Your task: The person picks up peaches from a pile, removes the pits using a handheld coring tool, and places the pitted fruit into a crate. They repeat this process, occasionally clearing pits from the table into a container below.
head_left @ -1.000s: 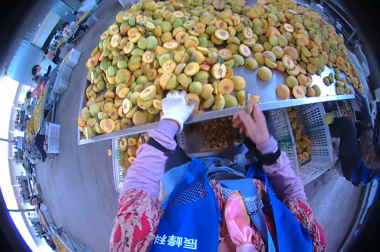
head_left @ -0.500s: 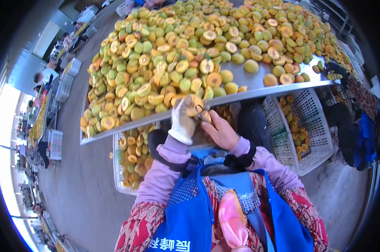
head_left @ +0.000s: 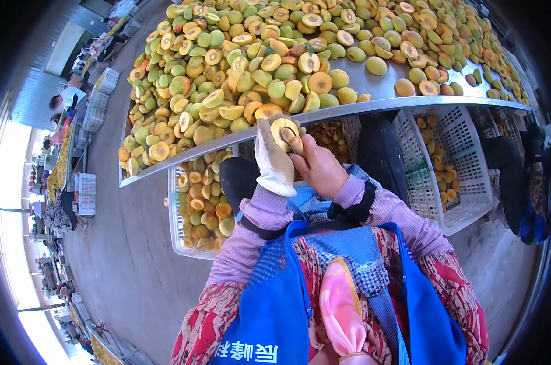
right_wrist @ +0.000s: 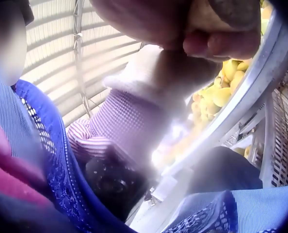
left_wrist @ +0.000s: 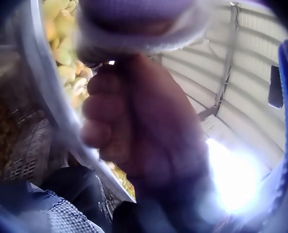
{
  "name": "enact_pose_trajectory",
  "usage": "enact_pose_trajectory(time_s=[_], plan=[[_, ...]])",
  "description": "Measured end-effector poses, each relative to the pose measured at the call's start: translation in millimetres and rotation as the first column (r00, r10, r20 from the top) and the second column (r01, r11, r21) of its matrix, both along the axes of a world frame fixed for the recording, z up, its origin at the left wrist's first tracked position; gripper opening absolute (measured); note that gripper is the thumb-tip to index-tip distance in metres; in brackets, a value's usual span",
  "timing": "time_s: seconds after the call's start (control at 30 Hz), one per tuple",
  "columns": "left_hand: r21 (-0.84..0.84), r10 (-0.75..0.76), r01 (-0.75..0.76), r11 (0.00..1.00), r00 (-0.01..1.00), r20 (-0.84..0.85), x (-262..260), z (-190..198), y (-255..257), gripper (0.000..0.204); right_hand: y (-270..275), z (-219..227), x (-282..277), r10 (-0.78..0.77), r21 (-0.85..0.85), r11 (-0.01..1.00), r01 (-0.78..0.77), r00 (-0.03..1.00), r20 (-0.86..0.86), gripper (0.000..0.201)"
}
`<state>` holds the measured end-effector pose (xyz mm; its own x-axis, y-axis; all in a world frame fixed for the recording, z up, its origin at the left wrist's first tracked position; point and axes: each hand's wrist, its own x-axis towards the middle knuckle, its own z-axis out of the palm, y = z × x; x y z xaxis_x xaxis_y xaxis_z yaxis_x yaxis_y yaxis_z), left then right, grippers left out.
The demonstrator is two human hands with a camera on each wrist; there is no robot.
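In the head view my left hand, in a white glove, holds a halved yellow peach with its cut face up, just past the table's front edge. My bare right hand grips the short handle of a looped pitting tool, whose metal end is against the middle of the cut face. The left wrist view shows the curled fingers of the right hand close up. From the right wrist, the handle appears at the top, and the glove is partly behind the right hand.
Halved peaches are heaped on a metal table with a raised rim. Below stand a crate of peach halves at left, a white crate at right, and a container of brownish pieces between my knees.
My left hand has come from the heap to in front of the rim with a peach half. The right hand has moved left with the tool to meet it.
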<state>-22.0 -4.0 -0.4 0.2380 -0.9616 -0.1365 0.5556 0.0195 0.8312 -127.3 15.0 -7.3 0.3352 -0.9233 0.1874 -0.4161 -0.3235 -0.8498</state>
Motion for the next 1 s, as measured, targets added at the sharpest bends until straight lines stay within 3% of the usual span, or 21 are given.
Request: enact_pose_trajectory(time_s=[0.07,0.17,0.23,0.37,0.57,0.63,0.67,0.7,0.73,0.77,0.83,0.9,0.97,1.0], plan=[[-0.015,0.025,-0.024,1.000,0.999,0.035,-1,-1,1,0.048,1,-1,1,-0.036,-0.017,0.999,0.036,0.999,-0.002,0.031],[-0.021,0.042,-0.042,0.999,0.999,0.034,2,-7,3,0.049,0,0,2,0.004,0.016,1.000,-0.003,1.000,-0.017,0.032],[-0.040,0.045,-0.041,0.998,0.991,0.122,5,-7,2,0.054,-3,8,-1,0.079,0.087,0.994,-0.071,0.992,-0.099,0.033],[0.008,0.069,-0.070,0.998,0.993,0.100,7,-3,1,0.055,-6,1,-1,0.108,0.063,0.993,-0.101,0.986,-0.124,0.037],[0.035,-0.057,0.052,0.998,0.986,0.154,26,2,1,0.051,-19,-15,-2,0.267,0.177,0.948,-0.265,0.964,0.014,0.036],[0.116,-0.170,0.160,0.980,0.982,0.087,34,-3,-3,0.048,-23,-25,-2,0.316,-0.008,0.948,-0.317,0.948,-0.043,0.032],[0.128,-0.166,0.154,0.980,0.983,0.081,35,-4,-4,0.045,-23,-11,-2,0.320,-0.011,0.947,-0.321,0.946,-0.043,0.032],[0.123,-0.162,0.151,0.981,0.983,0.083,36,-3,-5,0.045,-26,7,-6,0.373,0.330,0.864,-0.380,0.924,0.086,0.029],[0.126,-0.186,0.167,0.978,0.969,0.165,37,-3,-5,0.044,-26,17,-8,0.372,0.621,0.657,-0.428,0.900,0.226,0.026],[0.137,-0.211,0.182,0.974,0.946,0.246,38,-4,-2,0.043,-23,16,-9,0.372,0.624,0.652,-0.431,0.899,0.232,0.026],[0.131,-0.190,0.161,0.978,0.947,0.259,39,-5,-2,0.043,-26,16,-13,0.338,0.724,0.472,-0.504,0.861,0.379,0.024],[0.249,-0.213,0.191,0.950,0.975,0.067,41,-5,-1,0.044,-23,13,-9,0.354,0.728,0.491,-0.479,0.873,0.335,0.021],[0.243,-0.200,0.176,0.954,0.977,0.079,39,-3,2,0.043,-18,8,-5,0.368,0.629,0.657,-0.416,0.905,0.214,0.019],[0.234,-0.203,0.170,0.957,0.971,0.127,39,-5,2,0.042,-19,9,-7,0.367,0.627,0.659,-0.416,0.905,0.215,0.019]])
